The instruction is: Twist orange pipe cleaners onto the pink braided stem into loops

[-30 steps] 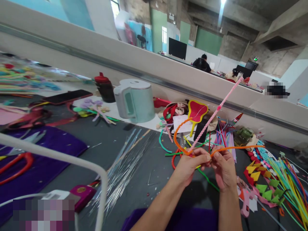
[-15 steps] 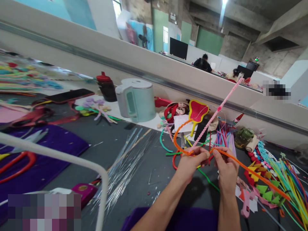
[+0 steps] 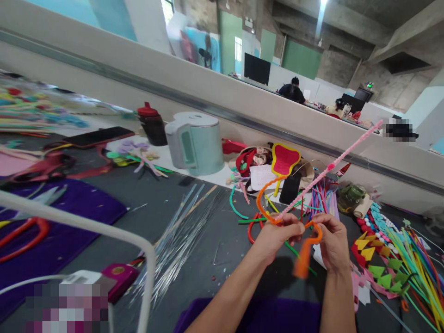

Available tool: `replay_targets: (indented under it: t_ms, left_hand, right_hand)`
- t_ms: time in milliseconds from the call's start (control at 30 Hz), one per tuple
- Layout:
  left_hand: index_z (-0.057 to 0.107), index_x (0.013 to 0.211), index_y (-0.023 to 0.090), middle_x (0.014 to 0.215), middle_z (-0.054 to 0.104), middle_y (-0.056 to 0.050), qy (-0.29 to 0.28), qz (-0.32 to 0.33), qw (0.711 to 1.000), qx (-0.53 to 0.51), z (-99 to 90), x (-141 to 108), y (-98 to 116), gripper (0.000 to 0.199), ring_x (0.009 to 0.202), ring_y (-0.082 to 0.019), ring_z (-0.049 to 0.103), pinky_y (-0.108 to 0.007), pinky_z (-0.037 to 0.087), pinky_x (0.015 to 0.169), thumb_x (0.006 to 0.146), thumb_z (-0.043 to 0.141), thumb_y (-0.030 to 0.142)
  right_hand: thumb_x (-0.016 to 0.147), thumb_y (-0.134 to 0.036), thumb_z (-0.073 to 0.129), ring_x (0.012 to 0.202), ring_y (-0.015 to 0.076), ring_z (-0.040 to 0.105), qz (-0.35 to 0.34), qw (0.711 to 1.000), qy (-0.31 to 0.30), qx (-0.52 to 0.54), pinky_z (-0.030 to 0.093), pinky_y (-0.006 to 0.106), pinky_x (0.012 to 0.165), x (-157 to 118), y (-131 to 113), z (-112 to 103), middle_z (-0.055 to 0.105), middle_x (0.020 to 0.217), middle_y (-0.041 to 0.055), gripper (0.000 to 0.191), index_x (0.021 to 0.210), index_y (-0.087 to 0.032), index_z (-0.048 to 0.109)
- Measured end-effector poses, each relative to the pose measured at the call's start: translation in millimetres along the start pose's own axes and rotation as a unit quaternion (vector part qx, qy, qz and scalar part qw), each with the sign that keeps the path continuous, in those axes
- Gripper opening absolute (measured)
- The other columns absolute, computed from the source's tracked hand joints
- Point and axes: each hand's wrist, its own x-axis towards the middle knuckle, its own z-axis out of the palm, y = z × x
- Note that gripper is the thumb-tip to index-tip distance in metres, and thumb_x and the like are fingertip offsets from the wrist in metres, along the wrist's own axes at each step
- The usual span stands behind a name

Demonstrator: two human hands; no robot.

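Observation:
My left hand [image 3: 281,235] pinches an orange pipe cleaner [image 3: 259,199] together with the base of a long pink twisted pipe cleaner [image 3: 314,186]. The pink one slants up to the right and has a darker pink band partway along. On the left the orange one curls upward. Close beside, the fingertips of my right hand [image 3: 332,237] are closed on the other part of the orange pipe cleaner, which bends in a loop there. Its free end hangs below, blurred by motion. Red-handled scissors [image 3: 251,231] lie partly behind my left hand.
Thin wires [image 3: 187,236] lie left of my arms. A pale kettle [image 3: 204,143] and a red-lidded bottle [image 3: 151,125] stand behind them. Colourful pipe cleaners [image 3: 412,259] spread at the right. A white bar [image 3: 104,226] crosses the lower left. People sit beyond the partition [image 3: 208,90].
The orange end that stretched out to the right now loops back and hangs down between my hands. The pink pipe cleaner leans further right. My right hand has turned slightly.

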Motion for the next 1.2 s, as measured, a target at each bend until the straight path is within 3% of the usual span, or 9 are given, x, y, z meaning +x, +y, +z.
replay_targets:
  t_ms: [167,367,567,733,867,933,1067,1200]
  left_hand:
    - [0.063,0.053,0.012,0.049,0.055,0.000,-0.001,0.016,0.999,0.040,6.6,-3.6,2.3,0.013,0.046,-0.010,0.047,-0.021,0.034,0.043,0.058,0.068,0.023]
    - [0.061,0.052,0.014,0.050,0.054,0.001,0.039,0.046,0.993,0.103,9.3,-5.8,-2.2,0.012,0.048,-0.010,0.045,-0.022,0.034,0.045,0.062,0.064,0.021]
    - [0.062,0.052,0.015,0.052,0.056,0.000,0.043,0.097,0.978,0.180,12.0,-4.3,-4.7,0.017,0.050,-0.011,0.046,-0.022,0.035,0.047,0.067,0.059,0.019]
    - [0.061,0.052,0.015,0.051,0.053,0.001,0.064,0.103,0.971,0.207,17.2,-6.1,-5.0,0.015,0.050,-0.011,0.046,-0.022,0.037,0.049,0.067,0.057,0.017]
    - [0.060,0.055,0.016,0.053,0.054,0.001,0.051,0.135,0.962,0.232,16.9,-7.9,-10.1,0.013,0.053,-0.012,0.048,-0.023,0.039,0.054,0.067,0.057,0.017]
    - [0.060,0.056,0.016,0.056,0.056,0.000,0.036,0.151,0.957,0.247,17.3,-7.3,-15.1,0.012,0.056,-0.013,0.050,-0.024,0.039,0.056,0.067,0.057,0.016]
    - [0.052,0.051,0.017,0.056,0.055,0.002,0.060,0.106,0.970,0.211,22.5,-2.3,-25.1,0.013,0.055,-0.012,0.048,-0.023,0.040,0.057,0.062,0.054,0.009]
    - [0.046,0.049,0.017,0.053,0.049,0.004,0.096,0.084,0.972,0.197,27.2,0.8,-27.6,0.017,0.054,-0.010,0.044,-0.022,0.038,0.055,0.057,0.053,0.004]
  right_hand:
    - [0.066,-0.023,0.077,0.048,0.0056,0.046,0.017,0.999,-0.019,0.042,0.036,0.015,0.039,1.3,0.7,2.4,0.058,0.067,-0.0036,0.014,0.075,-0.019,0.067]
    - [0.068,-0.025,0.076,0.047,0.0049,0.047,0.023,0.998,-0.014,0.048,0.037,0.015,0.040,1.3,1.6,4.5,0.056,0.067,-0.0040,0.015,0.074,-0.017,0.064]
    - [0.071,-0.029,0.074,0.045,0.0049,0.042,-0.002,0.999,0.040,0.017,0.034,0.017,0.040,1.9,3.4,16.9,0.052,0.064,-0.0056,0.019,0.072,-0.017,0.058]
    - [0.072,-0.035,0.069,0.048,0.0075,0.039,-0.047,0.989,0.124,-0.068,0.031,0.020,0.043,2.0,10.9,23.9,0.046,0.060,-0.0070,0.023,0.070,-0.019,0.053]
    - [0.074,-0.031,0.064,0.054,0.0097,0.043,-0.095,0.969,0.172,-0.151,0.034,0.022,0.050,1.3,15.1,25.7,0.047,0.061,-0.0057,0.019,0.070,-0.019,0.050]
    - [0.073,-0.026,0.063,0.054,0.0091,0.043,-0.102,0.969,0.181,-0.135,0.034,0.021,0.052,1.1,14.9,25.0,0.047,0.061,-0.0063,0.017,0.069,-0.019,0.048]
    - [0.069,-0.021,0.061,0.048,0.0074,0.040,-0.032,0.989,0.143,-0.022,0.032,0.018,0.047,0.0,8.9,19.9,0.047,0.057,-0.0081,0.014,0.071,-0.021,0.047]
    - [0.067,-0.023,0.065,0.049,0.0076,0.044,0.059,0.994,0.094,0.016,0.031,0.018,0.043,-2.3,0.7,14.3,0.057,0.063,-0.0037,0.009,0.070,-0.018,0.059]
